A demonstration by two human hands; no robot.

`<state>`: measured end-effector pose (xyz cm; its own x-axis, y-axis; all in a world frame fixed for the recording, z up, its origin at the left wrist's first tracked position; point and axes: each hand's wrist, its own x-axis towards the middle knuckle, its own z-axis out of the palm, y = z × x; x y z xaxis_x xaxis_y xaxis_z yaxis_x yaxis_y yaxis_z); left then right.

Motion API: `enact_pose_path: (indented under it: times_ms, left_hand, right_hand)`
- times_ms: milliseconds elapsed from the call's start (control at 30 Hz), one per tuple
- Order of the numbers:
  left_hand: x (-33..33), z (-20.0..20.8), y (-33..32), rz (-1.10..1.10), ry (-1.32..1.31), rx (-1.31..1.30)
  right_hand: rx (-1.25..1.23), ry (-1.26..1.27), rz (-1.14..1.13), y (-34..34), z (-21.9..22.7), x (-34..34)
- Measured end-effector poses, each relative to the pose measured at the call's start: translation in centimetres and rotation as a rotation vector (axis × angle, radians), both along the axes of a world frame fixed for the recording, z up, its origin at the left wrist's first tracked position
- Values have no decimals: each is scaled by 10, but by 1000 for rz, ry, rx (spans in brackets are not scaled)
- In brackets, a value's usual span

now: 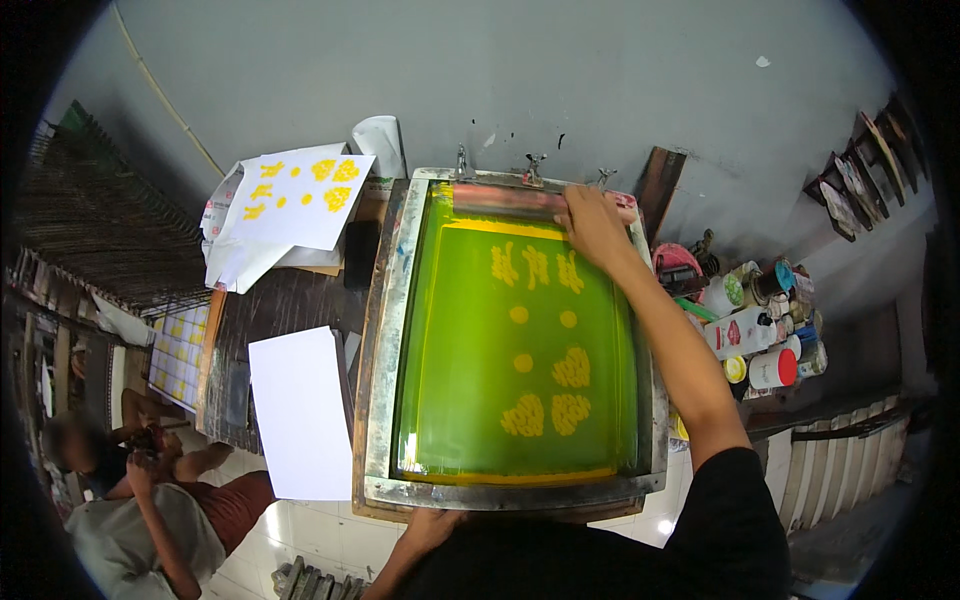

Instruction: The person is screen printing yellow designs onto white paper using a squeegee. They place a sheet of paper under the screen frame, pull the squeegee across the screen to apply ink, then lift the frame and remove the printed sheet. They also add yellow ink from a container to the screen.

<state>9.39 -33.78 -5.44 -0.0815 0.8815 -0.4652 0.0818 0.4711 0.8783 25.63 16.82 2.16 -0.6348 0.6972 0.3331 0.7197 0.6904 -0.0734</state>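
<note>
A screen-printing frame [510,495] with a metal rim and green mesh [460,340] lies before me. Yellow lettering-like marks, dots and blotchy shapes show on the mesh, with a yellow ink band across its far end. My right hand [595,228] is closed over the right part of a long reddish squeegee [505,200], which lies crosswise at the far end of the mesh. My left hand [432,528] is at the frame's near edge, left of the middle. Its fingers are hidden beneath that edge.
Blank white sheets [300,415] lie left of the frame; a yellow-printed sheet [298,200] is farther back. Metal clamps [533,170] stand along the far rim. Ink tubs [770,370] crowd the right side. Another person [160,500] sits at the lower left.
</note>
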Motion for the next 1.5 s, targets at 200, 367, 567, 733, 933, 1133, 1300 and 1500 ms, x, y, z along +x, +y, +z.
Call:
enact_pose_path:
  times_ms: [200, 367, 567, 733, 933, 1133, 1300, 1500]
  left_hand:
    - [1, 5, 3, 1, 39, -18]
    - [3, 3, 2, 25, 86, 110]
    - [4, -3, 2, 91, -101, 34]
    - [4, 3, 2, 110, -80, 45]
    - [4, 6, 3, 85, -102, 53]
    - [3, 1, 0, 84, -86, -6]
    - [1, -6, -3, 68, -101, -45]
    - [0, -9, -6, 58, -36, -108]
  right_hand:
    - [148, 74, -14, 4, -17, 2]
    - [203, 71, -38, 6, -25, 1]
    - [147, 64, 20, 7, -19, -1]
    - [80, 27, -99, 2, -12, -1]
    - [71, -5, -62, 4, -1, -7]
    - [15, 4, 0, -6, 5, -4]
    - [42, 9, -22, -19, 2, -3]
    - [72, -17, -26, -22, 3, -4]
